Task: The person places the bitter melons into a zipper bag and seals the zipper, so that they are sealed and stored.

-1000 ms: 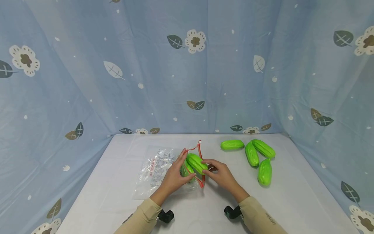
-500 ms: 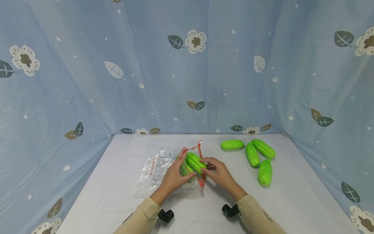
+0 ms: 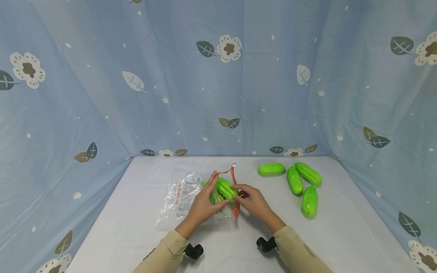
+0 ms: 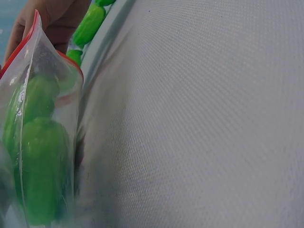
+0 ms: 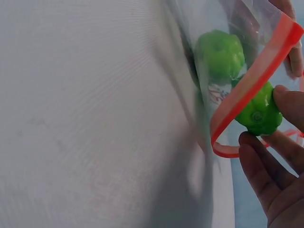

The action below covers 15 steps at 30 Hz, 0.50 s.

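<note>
A clear zip bag [image 3: 187, 201] with a red zip edge lies on the table, its mouth spread toward the right. My left hand [image 3: 203, 203] rests at this mouth, thumb and straight fingers wide apart. My right hand [image 3: 254, 201] pinches the near end of a ribbed green cucumber [image 3: 226, 189], which lies partly within the mouth. In the right wrist view, thumb and fingertips touch the end of this cucumber [image 5: 260, 114]. Another cucumber [image 5: 221, 54] shows through the plastic. The left wrist view shows green cucumbers [image 4: 42, 166] inside the bag, blurred by the film.
Several loose cucumbers [image 3: 308, 201] lie at the right on the white table [image 3: 136, 204], one of them [image 3: 271, 169] apart near the back. A blue curtain [image 3: 218, 94] with leaf and flower prints surrounds the back and sides.
My right hand has moved slightly left, pushing the pinched cucumber deeper into the bag's mouth. The left hand stays almost still; the loose cucumbers have not moved.
</note>
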### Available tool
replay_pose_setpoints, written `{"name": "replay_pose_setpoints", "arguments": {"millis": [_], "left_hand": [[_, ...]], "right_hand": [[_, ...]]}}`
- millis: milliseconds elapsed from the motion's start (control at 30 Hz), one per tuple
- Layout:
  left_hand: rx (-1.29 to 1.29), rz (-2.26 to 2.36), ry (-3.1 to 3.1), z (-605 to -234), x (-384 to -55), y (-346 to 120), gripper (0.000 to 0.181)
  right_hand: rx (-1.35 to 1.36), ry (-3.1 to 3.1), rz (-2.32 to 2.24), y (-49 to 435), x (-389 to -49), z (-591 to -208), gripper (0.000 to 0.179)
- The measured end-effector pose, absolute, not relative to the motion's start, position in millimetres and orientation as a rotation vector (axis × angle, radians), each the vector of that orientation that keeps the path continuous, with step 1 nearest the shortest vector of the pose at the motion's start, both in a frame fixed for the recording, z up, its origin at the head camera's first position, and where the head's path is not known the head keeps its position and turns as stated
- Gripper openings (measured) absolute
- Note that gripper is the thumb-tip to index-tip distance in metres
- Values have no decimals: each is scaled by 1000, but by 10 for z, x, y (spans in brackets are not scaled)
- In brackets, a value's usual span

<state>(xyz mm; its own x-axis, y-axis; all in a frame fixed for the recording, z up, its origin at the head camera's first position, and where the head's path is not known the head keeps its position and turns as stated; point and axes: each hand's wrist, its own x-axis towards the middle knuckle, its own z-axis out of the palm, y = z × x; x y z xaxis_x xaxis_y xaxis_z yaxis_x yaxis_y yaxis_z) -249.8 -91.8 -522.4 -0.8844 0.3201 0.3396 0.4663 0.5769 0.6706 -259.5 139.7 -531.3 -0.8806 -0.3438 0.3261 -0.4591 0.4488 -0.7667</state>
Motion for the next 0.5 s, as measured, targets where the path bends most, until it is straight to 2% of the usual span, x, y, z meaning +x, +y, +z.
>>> {"name": "replay_pose_setpoints", "arguments": {"millis": [500], "left_hand": [[-678, -1197, -2601, -5207, -2478, -911, 94]], "right_hand": [[654, -2620, 1418, 1322, -2619, -5267, 38]]}}
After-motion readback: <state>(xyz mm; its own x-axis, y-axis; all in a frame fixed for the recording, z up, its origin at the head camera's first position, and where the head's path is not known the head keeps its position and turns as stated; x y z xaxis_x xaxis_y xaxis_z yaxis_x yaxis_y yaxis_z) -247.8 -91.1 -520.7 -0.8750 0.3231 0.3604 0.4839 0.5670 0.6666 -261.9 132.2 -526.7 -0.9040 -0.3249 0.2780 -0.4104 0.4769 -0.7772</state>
